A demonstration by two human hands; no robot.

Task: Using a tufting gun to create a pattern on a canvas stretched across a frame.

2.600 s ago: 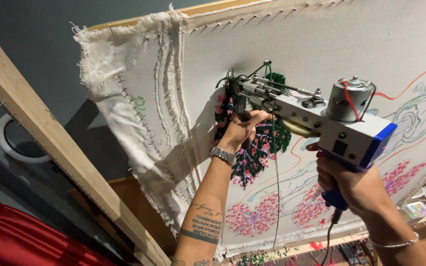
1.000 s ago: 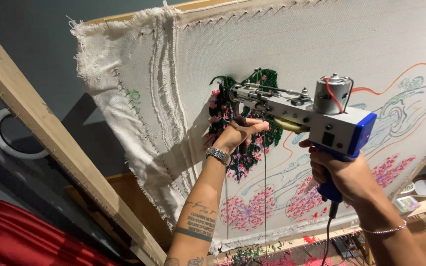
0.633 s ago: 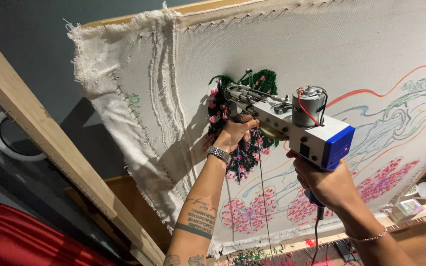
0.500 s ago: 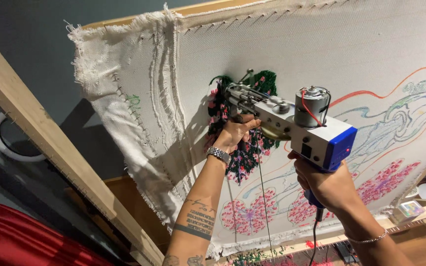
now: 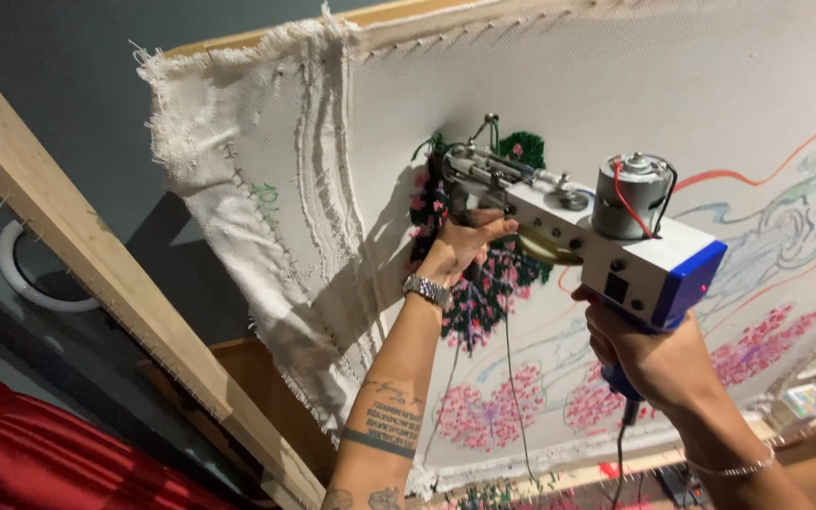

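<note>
The right hand (image 5: 658,364) is wrapped around the blue rear handle of a white, box-shaped electric tufting gun (image 5: 606,241) topped by a silver motor. The left hand (image 5: 460,250) grips the gun's front handle from below, just behind the metal needle, which meets a cream woven cloth (image 5: 616,85) stretched over a pale wooden frame (image 5: 96,255). The needle sits near the cloth's upper left, in a tufted patch of green and pink yarn (image 5: 484,283).
</note>
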